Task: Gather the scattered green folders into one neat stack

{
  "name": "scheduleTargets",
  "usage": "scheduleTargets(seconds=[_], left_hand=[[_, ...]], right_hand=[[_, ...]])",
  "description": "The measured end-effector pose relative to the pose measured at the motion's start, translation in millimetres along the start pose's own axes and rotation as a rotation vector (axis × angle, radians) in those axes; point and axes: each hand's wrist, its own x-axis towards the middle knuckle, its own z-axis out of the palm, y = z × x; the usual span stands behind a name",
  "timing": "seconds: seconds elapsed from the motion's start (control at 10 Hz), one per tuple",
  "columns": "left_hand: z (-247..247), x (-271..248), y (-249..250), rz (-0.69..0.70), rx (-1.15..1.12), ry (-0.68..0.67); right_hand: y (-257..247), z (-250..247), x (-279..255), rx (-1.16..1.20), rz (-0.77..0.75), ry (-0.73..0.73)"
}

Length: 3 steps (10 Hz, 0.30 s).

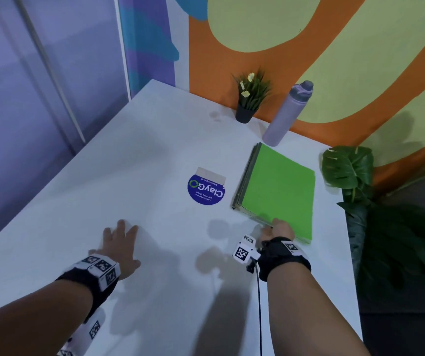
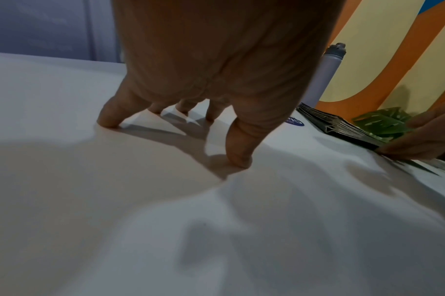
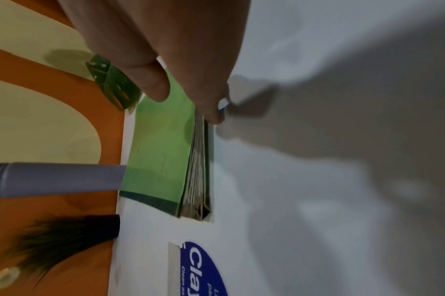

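— Already the folders [image 1: 278, 186] sit in one stack at the table's [image 1: 129, 163] right side, just beside the bottle [image 1: 287, 114]. What is the right hand [image 1: 278, 231] doing?

— Gripping the stack's near corner: thumb on the green top cover, fingers curled at the edge. The left hand [image 1: 119, 246] rests well apart on the bare table, fingers spread, holding nothing.

— So what could go wrong?

— The stack is not quite square — darker covers show past the top one along its left and far edges. A one-handed nudge at a corner could likely fan the layers out instead of aligning them.

— Anything else?

— A hard push toward the wall might tip the bottle, or a pull toward the right edge could send the slick covers sliding off toward the plant [image 1: 347, 168].
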Motion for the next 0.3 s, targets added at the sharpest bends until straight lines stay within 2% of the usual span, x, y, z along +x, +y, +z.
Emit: scheduleTargets(seconds=[0.1, 0.2, 0.3], left_hand=[[-1, -5, 1, -0.01, -0.014, 0.013], [-2, -6, 1, -0.01, -0.023, 0.019], [-2, -3, 1, 0.006, -0.01, 0.032]], right_hand=[[9, 3, -4, -0.097, -0.04, -0.11], [10, 5, -16, 0.3, 0.141, -0.153], [35, 2, -23, 0.463, 0.081, -0.201]])
